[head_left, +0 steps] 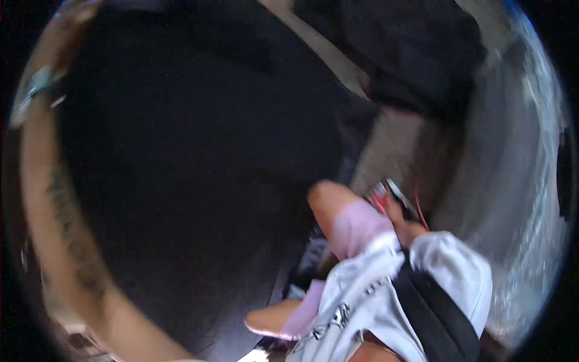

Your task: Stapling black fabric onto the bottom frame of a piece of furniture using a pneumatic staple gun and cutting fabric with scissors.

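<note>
A large black sheet or panel (pixel 199 139) fills the middle and left of the view. My left arm reaches far along its left side. At the upper left my left hand (pixel 67 33), with a teal band at the wrist, is against the sheet's edge; its fingers are smeared by motion. Beside my knee, my right hand (pixel 395 212) is closed around a red, black and silver object (pixel 381 194) that looks like a hand tool. Blur and the fingers hide its exact kind. A thin red curved part shows at its right.
My bent bare knees (pixel 330 202) are by the sheet's near right edge. Beyond, a dark bulky shape (pixel 416 54) lies on or over the grey floor (pixel 392 145). Shiny clear plastic film (pixel 534 181) runs down the right side.
</note>
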Demonstrator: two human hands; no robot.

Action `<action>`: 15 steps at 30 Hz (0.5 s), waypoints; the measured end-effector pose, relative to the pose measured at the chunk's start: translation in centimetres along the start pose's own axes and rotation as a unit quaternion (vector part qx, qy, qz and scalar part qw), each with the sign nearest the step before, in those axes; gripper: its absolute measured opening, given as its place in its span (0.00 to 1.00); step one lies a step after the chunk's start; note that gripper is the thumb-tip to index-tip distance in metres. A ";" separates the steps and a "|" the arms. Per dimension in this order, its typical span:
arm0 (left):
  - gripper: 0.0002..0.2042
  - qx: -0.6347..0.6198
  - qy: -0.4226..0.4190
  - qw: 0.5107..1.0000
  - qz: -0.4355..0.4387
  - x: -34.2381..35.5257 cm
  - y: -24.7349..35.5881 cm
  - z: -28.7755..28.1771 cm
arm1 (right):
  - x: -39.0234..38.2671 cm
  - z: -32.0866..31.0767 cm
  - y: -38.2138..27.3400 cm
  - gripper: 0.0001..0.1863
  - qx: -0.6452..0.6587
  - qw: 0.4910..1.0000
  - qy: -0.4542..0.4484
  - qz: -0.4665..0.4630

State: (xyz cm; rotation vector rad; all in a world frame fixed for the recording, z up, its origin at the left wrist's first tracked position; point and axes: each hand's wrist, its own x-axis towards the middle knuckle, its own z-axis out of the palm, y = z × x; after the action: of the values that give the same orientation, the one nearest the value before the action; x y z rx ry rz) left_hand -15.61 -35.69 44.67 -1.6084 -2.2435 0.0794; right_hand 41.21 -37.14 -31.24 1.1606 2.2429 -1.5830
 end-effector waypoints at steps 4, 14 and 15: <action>0.10 0.079 -0.038 0.987 -0.134 1.2 12.1 -4.4 | -2.0 -3.3 -8.5 0.35 -0.031 0.994 0.089 0.046; 0.11 0.157 0.025 0.987 -0.005 5.2 10.8 -10.2 | -4.5 -27.1 -44.5 0.06 0.374 0.829 -0.158 -0.384; 0.11 0.163 0.027 0.986 -0.010 5.2 11.6 -10.9 | -5.4 -28.7 -48.0 0.05 0.281 0.813 -0.083 -0.504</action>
State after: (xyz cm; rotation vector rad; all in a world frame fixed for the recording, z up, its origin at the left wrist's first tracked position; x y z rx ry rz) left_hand -2.93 -28.75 53.16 -1.3967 -2.0762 0.3736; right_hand 21.20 -21.80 18.97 -0.3145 2.4440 -2.6832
